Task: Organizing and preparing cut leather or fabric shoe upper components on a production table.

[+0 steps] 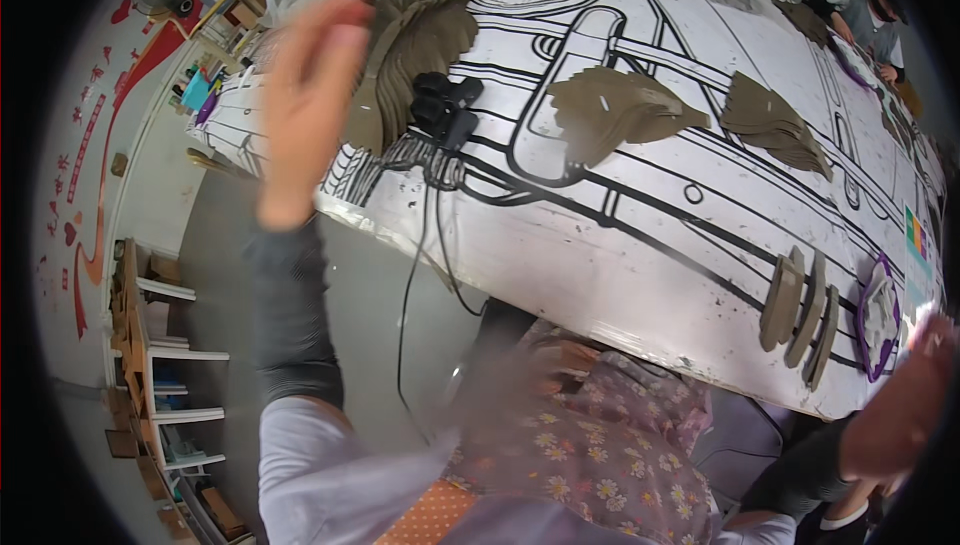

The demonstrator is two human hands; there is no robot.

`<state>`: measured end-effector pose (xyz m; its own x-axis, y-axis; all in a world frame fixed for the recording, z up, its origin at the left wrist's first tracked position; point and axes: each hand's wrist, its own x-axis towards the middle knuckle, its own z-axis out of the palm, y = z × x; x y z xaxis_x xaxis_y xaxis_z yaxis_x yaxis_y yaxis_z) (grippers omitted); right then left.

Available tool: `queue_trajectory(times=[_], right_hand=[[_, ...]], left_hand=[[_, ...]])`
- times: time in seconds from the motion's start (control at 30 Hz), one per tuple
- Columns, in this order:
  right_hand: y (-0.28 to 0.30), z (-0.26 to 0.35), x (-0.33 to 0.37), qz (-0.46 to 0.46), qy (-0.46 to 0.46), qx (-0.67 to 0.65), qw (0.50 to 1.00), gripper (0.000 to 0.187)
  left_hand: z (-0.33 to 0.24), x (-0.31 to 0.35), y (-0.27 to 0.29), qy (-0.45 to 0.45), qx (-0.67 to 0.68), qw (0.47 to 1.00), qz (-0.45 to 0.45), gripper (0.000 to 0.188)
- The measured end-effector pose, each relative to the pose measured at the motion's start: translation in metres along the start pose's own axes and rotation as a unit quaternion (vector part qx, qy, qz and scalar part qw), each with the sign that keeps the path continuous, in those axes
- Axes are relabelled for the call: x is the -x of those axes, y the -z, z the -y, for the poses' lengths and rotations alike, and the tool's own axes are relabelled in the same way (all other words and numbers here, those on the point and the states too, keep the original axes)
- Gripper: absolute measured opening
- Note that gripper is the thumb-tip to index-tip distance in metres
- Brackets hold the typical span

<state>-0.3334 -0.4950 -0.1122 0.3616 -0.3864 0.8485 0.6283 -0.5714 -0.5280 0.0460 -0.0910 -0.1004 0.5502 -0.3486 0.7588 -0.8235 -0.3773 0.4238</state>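
Observation:
My left hand is raised at the table's left side, its fingers stretched out and somewhat blurred, with nothing visible in them. Just right of it lies a large fanned heap of thin grey-brown cut pieces. My right hand is smeared by motion at the far right rim, so its fingers cannot be made out. Closest to it are a purple-edged object with a pale middle and several narrow grey-brown strips lying side by side at the front edge.
The table cover is white with black line drawings. On it are two more fanned piles, one central, one farther right, and a black device with cables hanging over the edge. Another person is at the far right. White-framed shelving stands left.

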Motion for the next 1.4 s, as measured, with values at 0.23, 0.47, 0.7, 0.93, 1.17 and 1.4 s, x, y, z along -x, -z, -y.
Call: queue_trajectory(times=[0.23, 0.47, 0.7, 0.93, 1.17, 1.4], right_hand=[[-0.079, -0.024, 0.092, 0.133, -0.302, 0.143, 0.933, 0.011], [-0.103, -0.044, 0.133, 0.209, -0.39, 0.103, 0.891, 0.007], [-0.126, -0.06, 0.115, 0.261, -0.368, 0.066, 0.89, 0.007], [-0.196, -0.065, 0.078, 0.258, -0.264, -0.061, 0.927, 0.026], [-0.256, -0.071, 0.067, 0.215, -0.11, -0.101, 0.965, 0.061], [-0.261, -0.092, 0.083, 0.313, -0.077, -0.096, 0.942, 0.044]], left_hand=[[0.199, 0.023, -0.051, 0.066, -0.163, 0.946, 0.273, 0.058], [0.207, -0.016, -0.073, 0.175, -0.098, 0.927, 0.318, 0.031], [0.114, -0.057, -0.06, 0.076, 0.087, 0.993, 0.038, 0.026], [-0.038, -0.037, -0.041, 0.113, 0.254, 0.958, 0.074, 0.02], [-0.099, 0.036, -0.057, 0.154, 0.313, 0.91, 0.223, 0.025], [-0.074, 0.093, -0.068, 0.238, 0.379, 0.874, 0.191, 0.024]])
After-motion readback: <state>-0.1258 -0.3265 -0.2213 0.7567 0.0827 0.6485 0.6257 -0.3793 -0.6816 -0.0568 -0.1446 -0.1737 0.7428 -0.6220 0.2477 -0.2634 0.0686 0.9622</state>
